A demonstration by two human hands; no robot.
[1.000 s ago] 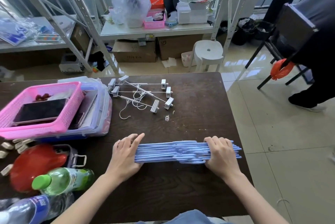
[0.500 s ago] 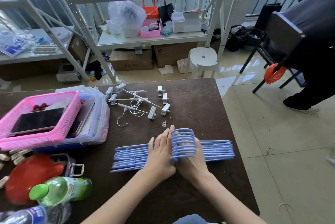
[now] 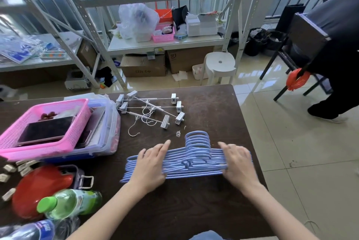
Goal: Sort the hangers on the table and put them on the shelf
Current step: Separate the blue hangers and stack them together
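A stack of several blue hangers (image 3: 194, 160) lies flat on the dark table (image 3: 204, 210), hooks pointing away from me. My left hand (image 3: 151, 164) rests on the stack's left part, fingers spread. My right hand (image 3: 239, 162) covers its right end, slightly blurred. Beyond the stack lie several white clip hangers (image 3: 151, 110), tangled together. The white metal shelf (image 3: 165, 44) stands past the table's far edge.
A pink basket (image 3: 44, 129) sits on clear bins at the left. A red lidded container (image 3: 40, 187), a green bottle (image 3: 70, 202) and a blue-labelled bottle (image 3: 29, 230) crowd the near left. A white stool (image 3: 219, 67) stands behind the table; a person (image 3: 338, 49) stands at right.
My hands were together at the hooks in the middle of the blue stack; they have slid apart, left hand to the left part, right hand to the right end.
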